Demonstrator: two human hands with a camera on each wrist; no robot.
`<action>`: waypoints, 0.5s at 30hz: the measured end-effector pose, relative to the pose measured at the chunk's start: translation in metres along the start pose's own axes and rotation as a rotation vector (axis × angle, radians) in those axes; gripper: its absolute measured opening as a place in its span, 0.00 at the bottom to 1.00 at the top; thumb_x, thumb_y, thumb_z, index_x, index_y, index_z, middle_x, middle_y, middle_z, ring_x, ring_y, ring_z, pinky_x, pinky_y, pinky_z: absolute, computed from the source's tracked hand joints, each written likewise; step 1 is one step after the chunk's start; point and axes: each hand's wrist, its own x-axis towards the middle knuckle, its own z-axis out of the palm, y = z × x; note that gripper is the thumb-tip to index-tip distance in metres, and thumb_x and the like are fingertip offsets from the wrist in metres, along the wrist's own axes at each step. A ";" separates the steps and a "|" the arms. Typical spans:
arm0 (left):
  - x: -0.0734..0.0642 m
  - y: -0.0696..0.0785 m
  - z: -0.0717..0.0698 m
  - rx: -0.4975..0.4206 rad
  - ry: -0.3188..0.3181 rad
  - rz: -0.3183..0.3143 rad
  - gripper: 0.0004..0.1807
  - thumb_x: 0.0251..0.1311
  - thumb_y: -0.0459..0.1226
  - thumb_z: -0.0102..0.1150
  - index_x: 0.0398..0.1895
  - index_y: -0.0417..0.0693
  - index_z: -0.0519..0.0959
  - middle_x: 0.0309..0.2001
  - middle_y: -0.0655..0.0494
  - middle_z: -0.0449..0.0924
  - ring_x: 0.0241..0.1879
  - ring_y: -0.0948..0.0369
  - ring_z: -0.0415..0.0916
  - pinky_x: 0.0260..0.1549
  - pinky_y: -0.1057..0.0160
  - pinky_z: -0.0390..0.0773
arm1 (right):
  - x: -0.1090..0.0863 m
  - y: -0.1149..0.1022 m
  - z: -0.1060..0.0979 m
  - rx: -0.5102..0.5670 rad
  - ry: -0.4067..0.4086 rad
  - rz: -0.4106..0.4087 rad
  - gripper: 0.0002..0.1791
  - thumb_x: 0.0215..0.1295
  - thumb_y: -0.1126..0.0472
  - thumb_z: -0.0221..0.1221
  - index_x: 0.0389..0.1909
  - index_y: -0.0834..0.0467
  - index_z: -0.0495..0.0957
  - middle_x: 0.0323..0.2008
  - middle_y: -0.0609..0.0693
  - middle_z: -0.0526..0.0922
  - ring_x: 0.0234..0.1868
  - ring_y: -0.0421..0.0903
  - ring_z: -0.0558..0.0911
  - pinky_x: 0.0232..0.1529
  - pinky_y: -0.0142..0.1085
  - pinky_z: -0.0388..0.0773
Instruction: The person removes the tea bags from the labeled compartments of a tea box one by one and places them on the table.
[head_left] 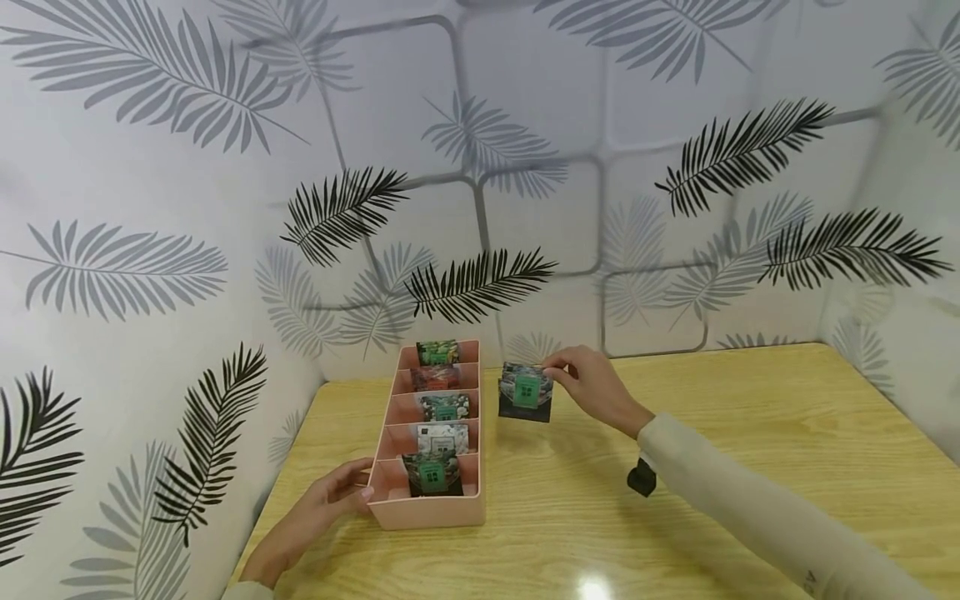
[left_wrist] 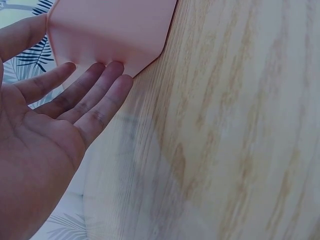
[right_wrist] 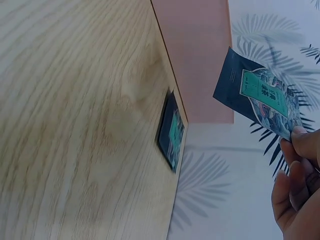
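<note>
A pink divided box (head_left: 428,513) stands on the table, small printed sachets in its compartments. The nearest compartment holds a dark sachet with a green label (head_left: 432,477). My left hand (head_left: 330,503) is at the box's near left corner, fingers mostly straight, several fingertips touching the outer wall (left_wrist: 115,30). My right hand (head_left: 596,385), right of the box's far part, pinches the edge of a dark sachet with a green label (right_wrist: 265,95) between thumb and fingers, above the table. A similar sachet (right_wrist: 172,132) lies flat on the table beside the box in the right wrist view.
Behind the box is a white wall with leaf prints (head_left: 540,217); another stands along the left. Wood-grain table (head_left: 750,433) extends to the right. A small black object (head_left: 642,478) shows at the right sleeve cuff.
</note>
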 end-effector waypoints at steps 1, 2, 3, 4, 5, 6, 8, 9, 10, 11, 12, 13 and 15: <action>0.000 0.000 0.000 -0.003 0.000 -0.001 0.30 0.69 0.41 0.52 0.72 0.46 0.58 0.63 0.41 0.64 0.61 0.47 0.65 0.53 0.51 0.74 | 0.000 0.002 -0.001 -0.007 0.002 0.003 0.06 0.66 0.57 0.59 0.40 0.50 0.84 0.32 0.41 0.80 0.22 0.42 0.67 0.25 0.37 0.65; 0.000 0.000 0.000 -0.003 0.001 -0.001 0.30 0.69 0.41 0.52 0.72 0.46 0.58 0.63 0.41 0.64 0.61 0.47 0.64 0.54 0.50 0.74 | 0.001 0.005 -0.001 -0.010 0.004 0.006 0.06 0.66 0.57 0.60 0.40 0.50 0.84 0.32 0.41 0.81 0.22 0.42 0.67 0.25 0.37 0.66; 0.000 0.000 0.000 -0.001 0.002 -0.001 0.30 0.69 0.42 0.52 0.72 0.46 0.58 0.63 0.41 0.64 0.61 0.47 0.64 0.54 0.50 0.74 | 0.001 0.008 -0.001 -0.016 0.007 0.008 0.06 0.66 0.57 0.60 0.40 0.50 0.84 0.32 0.41 0.81 0.22 0.41 0.68 0.25 0.37 0.66; -0.001 0.000 0.000 0.000 0.002 -0.001 0.30 0.69 0.42 0.52 0.71 0.47 0.58 0.63 0.41 0.64 0.61 0.47 0.64 0.55 0.49 0.73 | 0.001 0.011 -0.002 -0.023 0.010 0.011 0.06 0.65 0.58 0.60 0.40 0.50 0.84 0.33 0.42 0.81 0.22 0.41 0.68 0.25 0.36 0.67; -0.001 0.000 0.000 0.000 0.002 -0.001 0.30 0.69 0.42 0.52 0.71 0.47 0.58 0.64 0.42 0.64 0.61 0.47 0.64 0.55 0.49 0.73 | 0.002 0.014 -0.002 -0.026 0.009 0.015 0.06 0.66 0.58 0.59 0.39 0.50 0.84 0.32 0.42 0.81 0.21 0.41 0.69 0.24 0.36 0.68; -0.001 0.001 0.000 0.001 0.002 0.000 0.30 0.69 0.42 0.52 0.71 0.47 0.58 0.64 0.42 0.64 0.61 0.47 0.64 0.55 0.49 0.73 | 0.002 0.017 -0.003 -0.030 0.009 0.019 0.06 0.65 0.58 0.60 0.39 0.50 0.84 0.33 0.43 0.82 0.21 0.40 0.69 0.25 0.36 0.69; -0.001 0.001 0.000 -0.001 -0.004 0.003 0.30 0.70 0.41 0.51 0.71 0.47 0.58 0.64 0.41 0.64 0.61 0.47 0.65 0.55 0.48 0.73 | 0.001 0.023 -0.004 -0.031 0.004 0.032 0.06 0.66 0.59 0.59 0.40 0.51 0.83 0.33 0.44 0.82 0.22 0.40 0.71 0.26 0.36 0.71; -0.001 0.001 0.000 -0.002 -0.006 0.004 0.30 0.70 0.41 0.51 0.71 0.46 0.58 0.64 0.41 0.64 0.61 0.47 0.65 0.55 0.48 0.73 | 0.001 0.025 -0.004 -0.029 0.001 0.040 0.06 0.66 0.59 0.59 0.40 0.52 0.84 0.33 0.45 0.83 0.22 0.40 0.71 0.26 0.36 0.71; -0.001 0.001 0.000 -0.003 -0.009 0.006 0.30 0.70 0.41 0.51 0.71 0.46 0.58 0.64 0.41 0.64 0.61 0.47 0.65 0.55 0.48 0.73 | 0.001 0.028 -0.005 -0.027 -0.003 0.050 0.07 0.66 0.59 0.59 0.41 0.53 0.84 0.34 0.46 0.83 0.22 0.40 0.72 0.27 0.37 0.72; -0.001 0.001 0.000 -0.005 -0.012 0.009 0.30 0.70 0.41 0.51 0.71 0.46 0.58 0.64 0.41 0.64 0.61 0.47 0.65 0.54 0.48 0.73 | 0.001 0.030 -0.006 -0.029 -0.006 0.060 0.07 0.66 0.59 0.59 0.41 0.53 0.84 0.34 0.46 0.83 0.23 0.40 0.73 0.27 0.37 0.73; -0.001 0.001 0.000 -0.007 -0.013 0.010 0.30 0.70 0.41 0.51 0.71 0.46 0.58 0.64 0.41 0.64 0.61 0.47 0.65 0.54 0.48 0.73 | 0.001 0.033 -0.006 -0.031 -0.008 0.069 0.08 0.66 0.59 0.59 0.42 0.54 0.84 0.35 0.47 0.83 0.24 0.40 0.73 0.28 0.37 0.73; -0.002 0.002 0.000 -0.009 -0.015 0.009 0.29 0.70 0.41 0.51 0.71 0.46 0.58 0.64 0.41 0.64 0.61 0.46 0.65 0.54 0.48 0.73 | 0.001 0.035 -0.007 -0.031 -0.012 0.075 0.08 0.66 0.59 0.59 0.42 0.55 0.84 0.35 0.48 0.84 0.24 0.40 0.74 0.29 0.37 0.74; -0.002 0.001 0.000 -0.009 -0.015 0.009 0.30 0.70 0.41 0.51 0.72 0.46 0.58 0.64 0.41 0.64 0.61 0.46 0.65 0.54 0.49 0.73 | 0.001 0.040 -0.008 -0.036 -0.016 0.084 0.08 0.66 0.60 0.59 0.42 0.56 0.84 0.35 0.50 0.84 0.25 0.40 0.75 0.29 0.39 0.75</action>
